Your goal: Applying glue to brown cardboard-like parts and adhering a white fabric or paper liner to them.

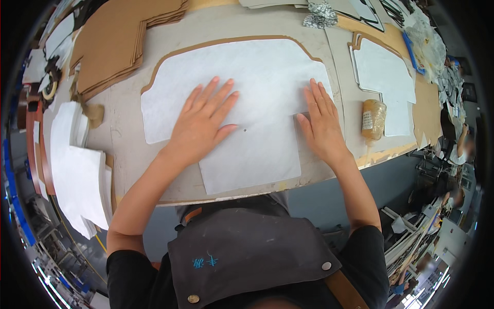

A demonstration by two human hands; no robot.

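A white T-shaped sheet (266, 77) of fabric or paper lies flat in front of me. Along its far edge shows a strip of brown board (227, 41), which lies under it. My left hand (204, 119) rests palm down on the sheet's left part, fingers spread. Over the right part lies my right hand (322, 116), also palm down, its fingertips on the sheet near the right edge and its thumb apart. Neither hand grips anything. A small dark mark or hole is visible in the sheet between them.
A stack of brown cut boards (112, 42) sits far left, with a stack of white cut sheets (77, 166) nearer. At right are a glue bottle (373, 119) and more white-on-brown pieces (382, 69). Crumpled foil (320, 15) lies at the back. Other people are off to the right.
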